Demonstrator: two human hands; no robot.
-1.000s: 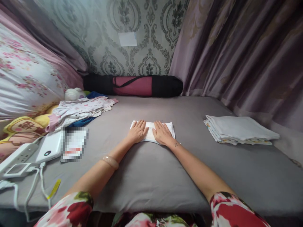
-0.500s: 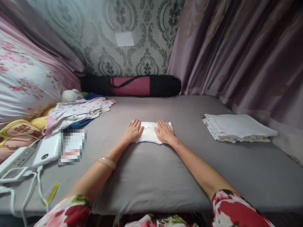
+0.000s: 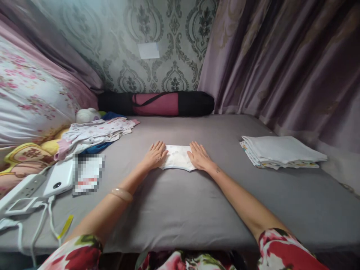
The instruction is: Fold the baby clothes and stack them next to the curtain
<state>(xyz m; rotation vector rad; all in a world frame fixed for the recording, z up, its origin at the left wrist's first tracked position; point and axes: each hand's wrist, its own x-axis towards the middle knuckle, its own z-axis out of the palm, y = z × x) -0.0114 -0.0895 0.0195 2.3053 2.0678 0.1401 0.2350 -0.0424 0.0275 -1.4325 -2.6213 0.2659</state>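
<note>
Where hands (image 3: 155,155) (image 3: 200,157) lie, white cloth (image 3: 178,156) between

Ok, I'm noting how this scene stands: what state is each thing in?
Small white cloth: laid flat
Left grip: open, palm down on the cloth's left end
Right grip: open, palm down on its right end
White cloth stack: folded, piled
Printed clothes: loose, overlapping
Long bag: lying along the wall
White device: lying flat
Power strip: whether switched on, cannot tell
Right-hand curtain: hanging in folds

dim, soft light; pale haze upper left; right curtain (image 3: 270,56) shadowed; edges stretched
</note>
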